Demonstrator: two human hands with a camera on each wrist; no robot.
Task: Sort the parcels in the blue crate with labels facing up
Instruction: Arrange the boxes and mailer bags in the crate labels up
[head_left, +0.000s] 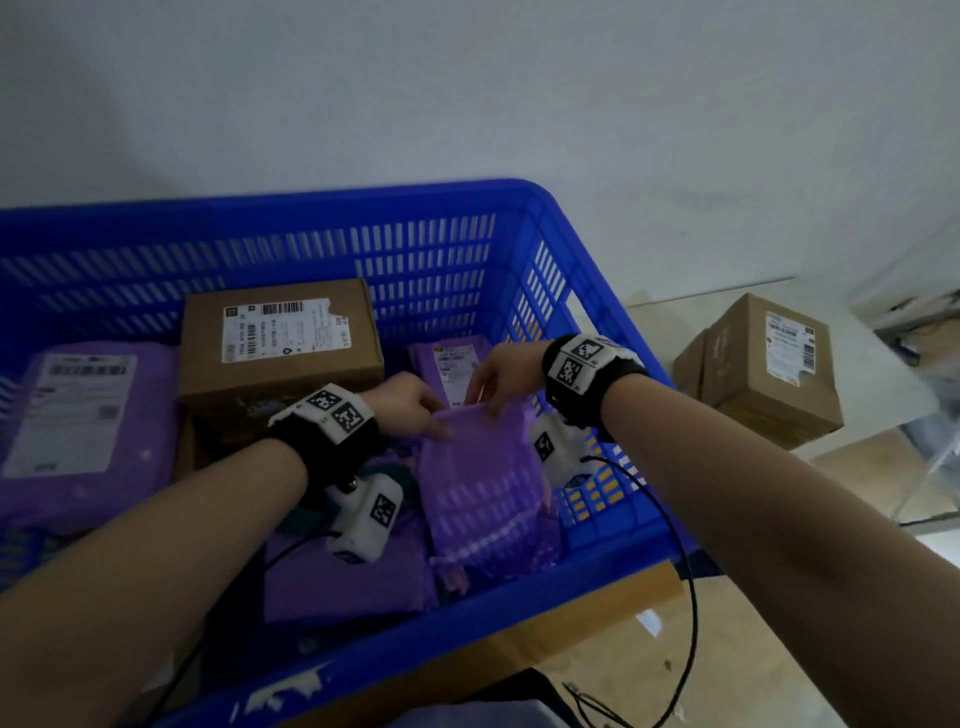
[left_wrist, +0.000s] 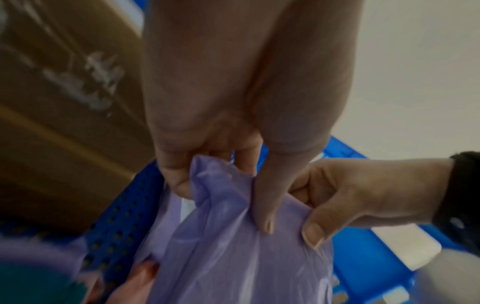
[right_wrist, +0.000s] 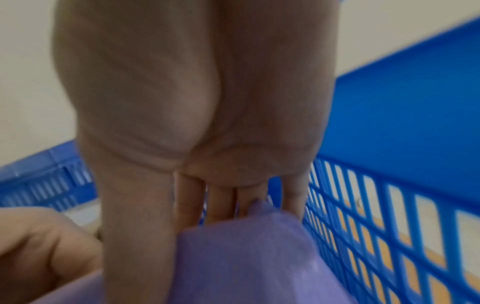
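Note:
A purple plastic mailer (head_left: 480, 488) stands tilted against the right wall of the blue crate (head_left: 597, 291), plain side towards me. My left hand (head_left: 415, 405) pinches its far top edge at the left, and my right hand (head_left: 493, 382) pinches the same edge at the right. In the left wrist view the thumb and fingers of the left hand (left_wrist: 223, 185) bunch the purple plastic (left_wrist: 233, 246), with the right hand (left_wrist: 337, 201) gripping beside it. The right wrist view shows the right hand (right_wrist: 197, 205) holding the mailer (right_wrist: 246, 257) close to the crate wall (right_wrist: 376, 226).
Inside the crate, a cardboard box (head_left: 280, 343), a large purple mailer (head_left: 78, 431) at the left and a purple mailer (head_left: 454, 366) behind my hands all show labels on top. More purple mailers (head_left: 343, 587) lie underneath. Outside, at the right, sit labelled cardboard boxes (head_left: 763, 369).

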